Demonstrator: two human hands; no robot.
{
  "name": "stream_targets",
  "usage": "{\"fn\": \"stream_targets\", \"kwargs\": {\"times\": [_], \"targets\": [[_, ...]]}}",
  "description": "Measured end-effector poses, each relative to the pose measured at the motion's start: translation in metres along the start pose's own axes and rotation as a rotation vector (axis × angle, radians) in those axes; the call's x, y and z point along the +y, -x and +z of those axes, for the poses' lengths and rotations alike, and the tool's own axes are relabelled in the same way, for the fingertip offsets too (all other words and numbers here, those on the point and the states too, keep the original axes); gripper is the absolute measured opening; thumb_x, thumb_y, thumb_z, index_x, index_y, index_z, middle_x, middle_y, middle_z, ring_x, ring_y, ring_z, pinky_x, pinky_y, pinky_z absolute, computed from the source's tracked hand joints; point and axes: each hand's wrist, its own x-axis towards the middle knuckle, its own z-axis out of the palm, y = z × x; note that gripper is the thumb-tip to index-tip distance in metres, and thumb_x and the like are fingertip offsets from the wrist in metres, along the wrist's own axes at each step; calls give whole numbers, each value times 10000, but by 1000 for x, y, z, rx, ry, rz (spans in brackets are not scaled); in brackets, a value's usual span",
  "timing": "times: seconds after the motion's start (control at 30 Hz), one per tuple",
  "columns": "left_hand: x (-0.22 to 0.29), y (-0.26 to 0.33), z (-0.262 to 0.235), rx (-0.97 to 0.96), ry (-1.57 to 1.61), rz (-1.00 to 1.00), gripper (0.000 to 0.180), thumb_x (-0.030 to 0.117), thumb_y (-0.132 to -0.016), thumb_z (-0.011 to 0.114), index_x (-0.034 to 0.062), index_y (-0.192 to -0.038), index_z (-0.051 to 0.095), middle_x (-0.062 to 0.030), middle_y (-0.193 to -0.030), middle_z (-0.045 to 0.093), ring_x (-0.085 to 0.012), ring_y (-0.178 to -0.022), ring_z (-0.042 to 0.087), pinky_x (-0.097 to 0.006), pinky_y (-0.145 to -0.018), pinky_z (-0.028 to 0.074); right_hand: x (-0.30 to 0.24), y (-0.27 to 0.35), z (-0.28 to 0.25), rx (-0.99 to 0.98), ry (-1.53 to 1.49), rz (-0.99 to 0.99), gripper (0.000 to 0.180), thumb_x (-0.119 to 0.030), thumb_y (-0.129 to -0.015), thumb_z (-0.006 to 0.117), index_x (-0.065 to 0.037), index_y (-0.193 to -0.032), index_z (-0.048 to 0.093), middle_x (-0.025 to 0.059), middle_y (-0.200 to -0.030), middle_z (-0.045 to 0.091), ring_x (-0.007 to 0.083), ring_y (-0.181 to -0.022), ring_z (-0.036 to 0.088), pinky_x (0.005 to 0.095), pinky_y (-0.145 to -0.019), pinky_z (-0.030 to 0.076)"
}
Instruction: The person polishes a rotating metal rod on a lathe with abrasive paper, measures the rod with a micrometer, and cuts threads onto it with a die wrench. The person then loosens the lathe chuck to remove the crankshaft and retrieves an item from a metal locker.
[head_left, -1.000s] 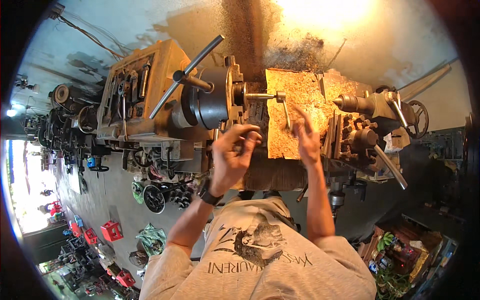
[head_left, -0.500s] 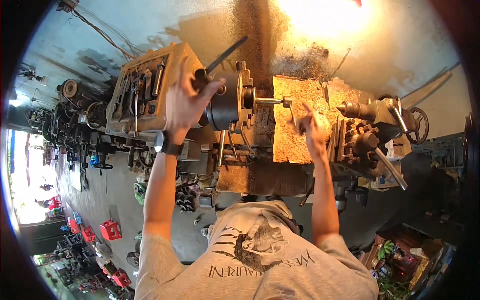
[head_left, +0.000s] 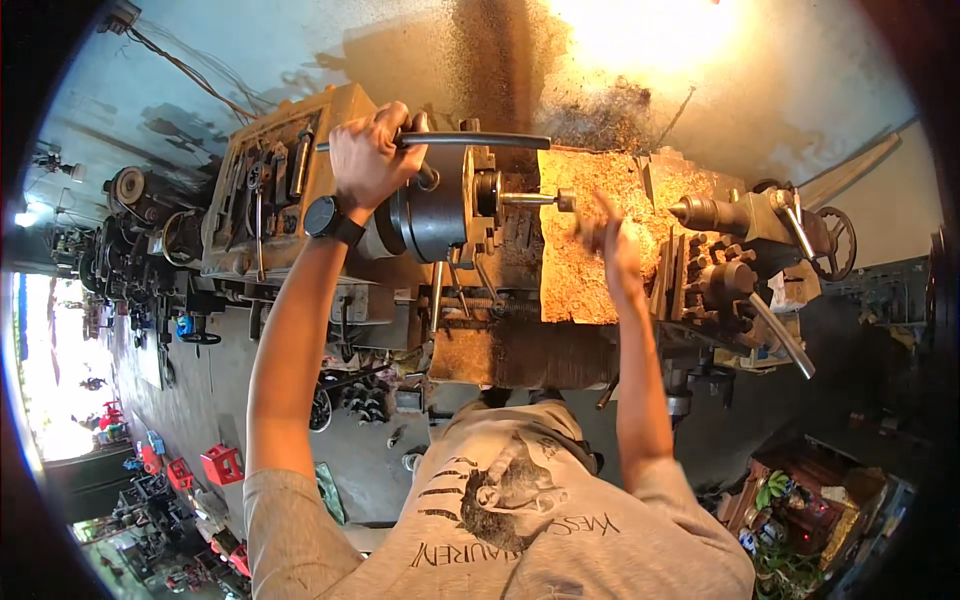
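My left hand point(head_left: 372, 160) is wrapped around the long dark handle of a chuck key point(head_left: 490, 141), which lies nearly level over the lathe chuck point(head_left: 437, 205). The key's stem meets the top of the chuck. Clamped in the chuck jaws, a shiny metal rod point(head_left: 527, 199) points right and ends in a small wider head point(head_left: 567, 200). Just right of that head is my right hand point(head_left: 617, 245), apart from it. Its index finger is stretched out and nothing shows in it; the other fingers are smeared by motion.
A shaving-covered sheet point(head_left: 580, 290) lies under the rod. Further right stand the pointed tailstock point(head_left: 715, 214) with its handwheel point(head_left: 836, 246) and the tool post point(head_left: 735, 283) with a long lever. Tools lie on the headstock point(head_left: 225, 255). Red stools point(head_left: 221, 464) stand on the floor.
My left hand has gone from spread fingers to a grip on the chuck key's handle. The handle has swung from slanting up to nearly level. My right hand has shifted slightly left.
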Motion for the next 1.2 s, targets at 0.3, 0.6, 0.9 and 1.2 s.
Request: {"fn": "stream_targets", "kwargs": {"times": [0.3,0.6,0.9,1.2], "targets": [[3,-3,6,-8,21,-6,231,219,-788,635,95,-667,482,-71,-629,605,-280,-505,577,-375,-494,438,126,-62,-10,-23,198,172,740,-639,-929,214,-35,-1006,635,99,-841,660,165,-660,545,345,-625,464],[1,-1,3,30,-5,13,228,175,-775,645,91,-655,470,-66,-593,574,-259,-470,553,-349,-463,414,-18,-78,4,82,58,-148,815,-722,-870,166,-143,-1415,348,117,-1036,672,200,-964,549,405,-779,459],[2,1,3,54,54,1,243,159,-776,649,86,-628,470,-73,-560,538,-266,-468,536,-357,-450,393,81,13,23,139,81,151,773,-638,-925,217,-20,-1345,414,68,-732,627,126,-650,540,296,-614,437],[13,-10,4,49,135,16,239,120,-755,683,66,-637,482,-100,-540,476,-253,-444,461,-348,-450,359,34,-138,-13,65,201,-51,764,-673,-902,206,-105,-1350,452,106,-1232,590,261,-1168,519,444,-994,374]]}}
